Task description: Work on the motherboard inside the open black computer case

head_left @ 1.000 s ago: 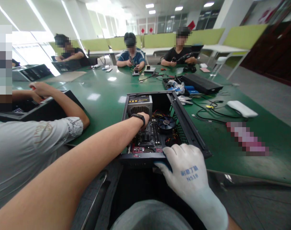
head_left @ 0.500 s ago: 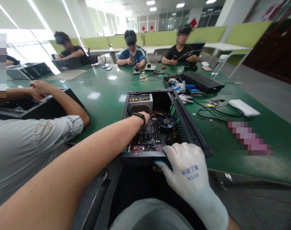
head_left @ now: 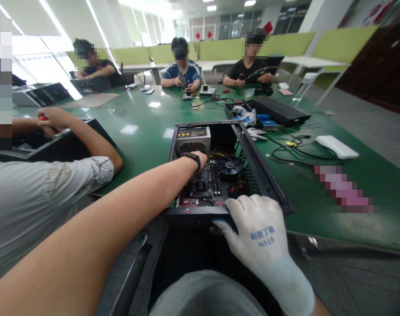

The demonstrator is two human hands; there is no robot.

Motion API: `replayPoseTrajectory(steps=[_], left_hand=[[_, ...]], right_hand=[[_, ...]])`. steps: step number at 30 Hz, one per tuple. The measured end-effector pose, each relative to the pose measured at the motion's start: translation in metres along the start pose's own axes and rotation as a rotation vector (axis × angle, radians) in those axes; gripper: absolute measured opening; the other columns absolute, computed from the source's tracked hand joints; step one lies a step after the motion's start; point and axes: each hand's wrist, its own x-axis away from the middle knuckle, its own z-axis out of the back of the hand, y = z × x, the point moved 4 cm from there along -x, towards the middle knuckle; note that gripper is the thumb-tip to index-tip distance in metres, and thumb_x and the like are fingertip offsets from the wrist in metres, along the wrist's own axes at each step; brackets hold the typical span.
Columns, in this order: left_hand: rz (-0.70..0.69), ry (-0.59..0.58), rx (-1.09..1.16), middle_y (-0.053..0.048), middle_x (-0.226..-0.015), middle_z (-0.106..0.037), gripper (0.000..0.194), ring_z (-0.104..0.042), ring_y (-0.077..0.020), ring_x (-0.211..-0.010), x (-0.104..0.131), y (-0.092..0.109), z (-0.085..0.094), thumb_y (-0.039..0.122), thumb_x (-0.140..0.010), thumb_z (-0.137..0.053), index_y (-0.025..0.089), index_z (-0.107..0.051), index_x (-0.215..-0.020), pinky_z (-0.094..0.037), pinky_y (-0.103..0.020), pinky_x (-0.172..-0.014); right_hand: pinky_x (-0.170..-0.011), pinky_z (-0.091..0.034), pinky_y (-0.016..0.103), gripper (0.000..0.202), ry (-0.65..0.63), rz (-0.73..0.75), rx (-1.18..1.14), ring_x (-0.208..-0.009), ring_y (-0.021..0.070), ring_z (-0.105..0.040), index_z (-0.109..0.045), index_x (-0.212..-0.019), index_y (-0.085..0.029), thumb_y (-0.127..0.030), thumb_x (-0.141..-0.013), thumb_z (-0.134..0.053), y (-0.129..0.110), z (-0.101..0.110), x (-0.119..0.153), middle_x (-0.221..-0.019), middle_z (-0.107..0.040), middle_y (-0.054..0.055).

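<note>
A black computer case (head_left: 269, 175) lies open side up at the table edge in front of me. My bare left hand (head_left: 200, 161), with a black wristband, reaches inside it, just below the power supply (head_left: 193, 139). Its fingers are hidden behind the wrist, so what they touch does not show. Under and beside that hand is the motherboard (head_left: 200, 188), and a round black fan (head_left: 230, 165) sits to its right. My right hand (head_left: 257, 224), in a white glove, grips the near rim of the case, fingers over the top and thumb below.
To my left, a co-worker's arm (head_left: 91, 136) reaches into another case (head_left: 98, 131). Beyond my case stands a black tray (head_left: 233, 109) with gloves and blue items. Black cables (head_left: 279, 153) and a white box (head_left: 337, 147) lie right. Several people work across the green table (head_left: 141, 118).
Both hands keep nearly the same place on the case. The view has shifted slightly. The co-worker's hand at left has moved a little.
</note>
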Motion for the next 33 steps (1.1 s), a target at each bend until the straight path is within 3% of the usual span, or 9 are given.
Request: replayPoseTrajectory(steps=[5,12,19,24,33], left_hand=[[-0.014,0.004,0.015,-0.021,-0.113,-0.074,0.052,-0.070,-0.0331,-0.104,-0.0034,-0.0018,-0.0018,0.019,-0.059,-0.085,0.010,-0.077,-0.110,-0.057,-0.035,-0.088],[-0.002,-0.002,0.038,-0.018,-0.113,-0.075,0.054,-0.070,-0.0305,-0.103,-0.0046,-0.0027,-0.0029,0.018,-0.054,-0.088,0.014,-0.078,-0.107,-0.056,-0.032,-0.089],[-0.027,-0.016,-0.051,-0.018,-0.113,-0.075,0.053,-0.070,-0.0286,-0.104,-0.0037,-0.0005,-0.0027,0.021,-0.057,-0.086,0.011,-0.076,-0.109,-0.057,-0.027,-0.085],[-0.013,-0.025,-0.055,-0.014,-0.111,-0.076,0.051,-0.071,-0.0258,-0.102,-0.0016,-0.0001,-0.0014,0.018,-0.057,-0.086,0.015,-0.077,-0.107,-0.056,-0.026,-0.086],[-0.022,-0.020,-0.059,-0.017,-0.114,-0.075,0.049,-0.071,-0.0275,-0.104,-0.0032,-0.0001,-0.0015,0.020,-0.060,-0.083,0.012,-0.077,-0.108,-0.056,-0.027,-0.087]], right_hand=[[-0.070,-0.021,0.038,0.025,-0.003,0.001,-0.001,-0.077,0.0246,-0.046,-0.060,-0.087,-0.024,-0.047,-0.083,-0.068,0.0002,0.0002,-0.0004,-0.077,-0.058,0.004],[-0.070,-0.021,0.038,0.024,-0.005,-0.001,-0.010,-0.077,0.0243,-0.046,-0.060,-0.087,-0.023,-0.046,-0.083,-0.068,0.0004,0.0010,-0.0002,-0.077,-0.058,0.005],[-0.070,-0.020,0.037,0.023,-0.007,0.001,-0.015,-0.077,0.0237,-0.044,-0.059,-0.086,-0.023,-0.044,-0.083,-0.068,0.0001,0.0009,-0.0012,-0.077,-0.057,0.004],[-0.070,-0.019,0.037,0.024,-0.003,0.007,-0.014,-0.077,0.0233,-0.043,-0.059,-0.087,-0.023,-0.045,-0.084,-0.068,-0.0005,0.0012,-0.0013,-0.077,-0.055,0.004],[-0.070,-0.019,0.037,0.025,0.000,0.009,-0.005,-0.077,0.0235,-0.044,-0.057,-0.086,-0.023,-0.047,-0.086,-0.065,-0.0005,0.0022,0.0003,-0.077,-0.055,0.004]])
